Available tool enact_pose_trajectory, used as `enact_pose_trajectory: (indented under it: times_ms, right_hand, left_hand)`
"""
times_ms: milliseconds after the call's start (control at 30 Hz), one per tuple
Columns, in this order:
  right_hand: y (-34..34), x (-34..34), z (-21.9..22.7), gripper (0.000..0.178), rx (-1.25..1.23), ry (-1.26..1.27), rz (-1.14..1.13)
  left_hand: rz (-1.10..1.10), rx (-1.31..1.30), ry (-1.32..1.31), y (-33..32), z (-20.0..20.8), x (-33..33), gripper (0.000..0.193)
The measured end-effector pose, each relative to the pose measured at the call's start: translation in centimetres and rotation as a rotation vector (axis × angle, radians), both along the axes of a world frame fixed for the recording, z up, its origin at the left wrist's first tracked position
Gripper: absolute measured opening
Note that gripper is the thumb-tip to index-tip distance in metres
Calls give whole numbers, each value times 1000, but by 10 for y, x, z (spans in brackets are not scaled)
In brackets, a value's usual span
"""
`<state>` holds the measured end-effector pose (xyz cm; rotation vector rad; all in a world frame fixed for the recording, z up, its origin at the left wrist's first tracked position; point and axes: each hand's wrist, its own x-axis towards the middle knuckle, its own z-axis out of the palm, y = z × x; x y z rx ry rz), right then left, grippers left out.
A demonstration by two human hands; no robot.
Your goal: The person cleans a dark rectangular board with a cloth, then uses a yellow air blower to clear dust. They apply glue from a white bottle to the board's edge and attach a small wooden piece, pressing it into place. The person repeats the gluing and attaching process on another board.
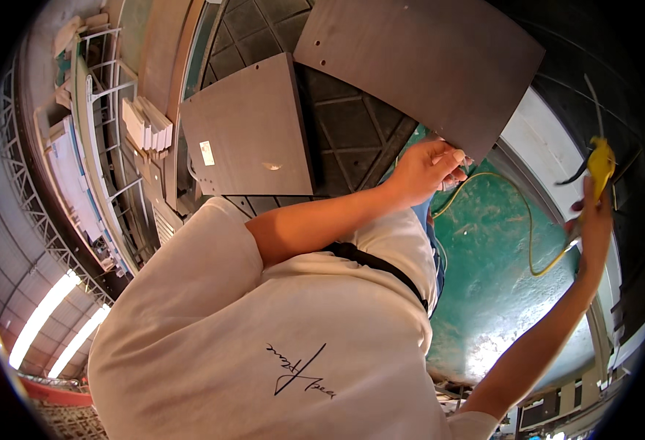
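Work seems underway, unfinished: your right hand (594,216) grips the yellow blow gun (601,163); your left hand (429,172) curls by the larger brown panel (425,66), its hold unclear.

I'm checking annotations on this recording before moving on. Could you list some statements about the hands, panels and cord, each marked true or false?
1. The right hand holds a yellow tool. True.
2. Both hands hold that tool. False: the left hand is at the larger brown panel's edge.
3. The smaller brown panel bears a white label. True.
4. The cord is red. False: it is yellow.
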<state>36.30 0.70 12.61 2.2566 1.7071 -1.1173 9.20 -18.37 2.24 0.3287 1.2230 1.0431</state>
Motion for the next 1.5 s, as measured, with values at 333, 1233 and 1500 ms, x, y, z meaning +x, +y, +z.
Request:
enact_pose_trajectory:
  times_ms: [333,1233,1500]
  right_hand:
    - [113,46,-118,58,760,-164,250]
    - [-160,-101,-104,26,55,838,-300]
    - [-182,-75,-125,17,289,819,-89]
  left_hand:
    - [30,-40,17,1,6,4,37]
    - [129,24,39,-1,6,16,30]
    - [21,94,337,-10,4,17,38]
